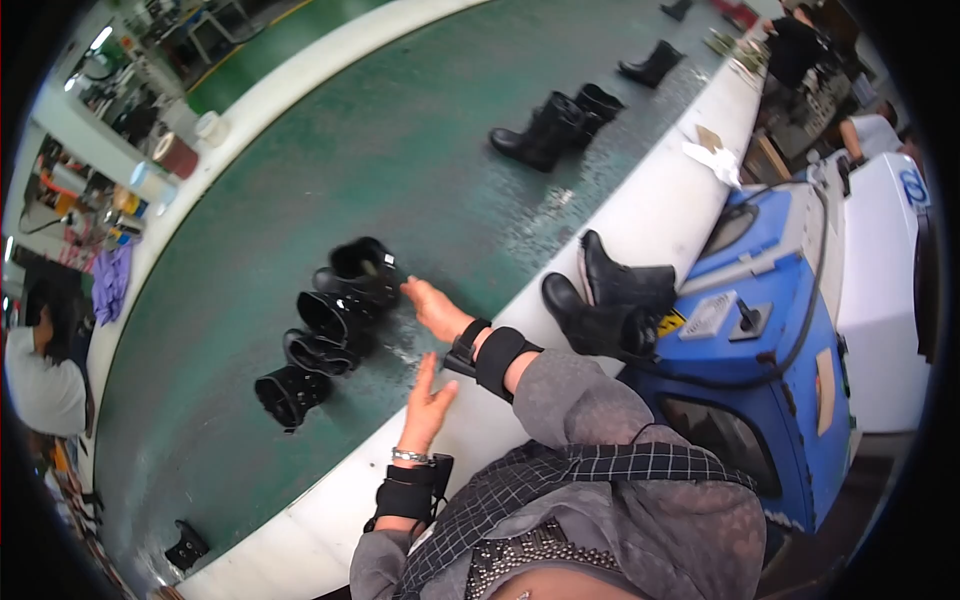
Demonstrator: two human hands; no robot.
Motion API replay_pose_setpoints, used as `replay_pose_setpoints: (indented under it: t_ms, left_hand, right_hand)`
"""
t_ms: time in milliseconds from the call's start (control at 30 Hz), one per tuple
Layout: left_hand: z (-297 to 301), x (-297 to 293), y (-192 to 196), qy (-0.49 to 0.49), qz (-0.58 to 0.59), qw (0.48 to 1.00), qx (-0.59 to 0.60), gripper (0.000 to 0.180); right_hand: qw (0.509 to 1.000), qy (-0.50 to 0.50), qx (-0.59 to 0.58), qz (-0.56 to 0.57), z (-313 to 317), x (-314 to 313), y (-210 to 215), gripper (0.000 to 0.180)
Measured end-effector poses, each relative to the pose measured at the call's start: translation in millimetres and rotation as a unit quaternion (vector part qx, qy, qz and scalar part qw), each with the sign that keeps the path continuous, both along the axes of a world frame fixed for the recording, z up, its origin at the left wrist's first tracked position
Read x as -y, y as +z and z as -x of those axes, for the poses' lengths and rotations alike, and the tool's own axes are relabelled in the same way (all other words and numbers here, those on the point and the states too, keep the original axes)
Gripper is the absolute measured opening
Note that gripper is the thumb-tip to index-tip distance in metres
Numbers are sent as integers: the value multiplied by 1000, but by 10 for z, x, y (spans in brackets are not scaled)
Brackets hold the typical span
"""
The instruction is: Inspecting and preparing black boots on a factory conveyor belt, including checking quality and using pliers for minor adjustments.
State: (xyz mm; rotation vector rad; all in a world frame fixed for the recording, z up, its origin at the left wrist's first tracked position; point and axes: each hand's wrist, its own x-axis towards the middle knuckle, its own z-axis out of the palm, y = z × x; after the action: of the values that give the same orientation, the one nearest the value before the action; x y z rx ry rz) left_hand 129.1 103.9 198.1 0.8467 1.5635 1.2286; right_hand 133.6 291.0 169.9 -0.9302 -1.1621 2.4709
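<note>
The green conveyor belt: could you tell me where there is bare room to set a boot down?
The belt is bare between the row of black boots by the right hand and the boot pair farther along. Crowded: that near row.

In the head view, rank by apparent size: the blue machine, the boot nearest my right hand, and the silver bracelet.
1. Blue machine, largest, though nearest the camera.
2. Black boot by the right hand.
3. Silver bracelet on the left hand.

Brightness: even, fairly bright daylight-like light is filling the hall.
Glare: the green belt (400,150) is showing pale sheen patches.
Shadows: soft, short.
Distortion: straight edges are bending; black corners are vignetting.
Focus: the far rim is blurring slightly.
</note>
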Motion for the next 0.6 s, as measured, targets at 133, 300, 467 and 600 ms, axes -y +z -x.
replay_pose_setpoints:
  t_ms: [133, 300, 467, 600]
  left_hand:
    - [23, 144, 70, 29, 33, 997, 61, 55]
    - [63, 224, 339, 47, 55, 991, 109, 44]
    - [29, 409, 453, 78, 55, 988, 123, 39]
    - [-105, 420, 528, 59, 59, 987, 140, 36]
  right_hand:
    - [998, 39, 55, 13, -574, 368, 246, 66]
    - [998, -11, 55, 6, -1776, 795, 524, 33]
    - [973, -204, 103, 14, -2730, 957, 571, 26]
    - [899, -376, 175, -141, -3036, 855, 455, 49]
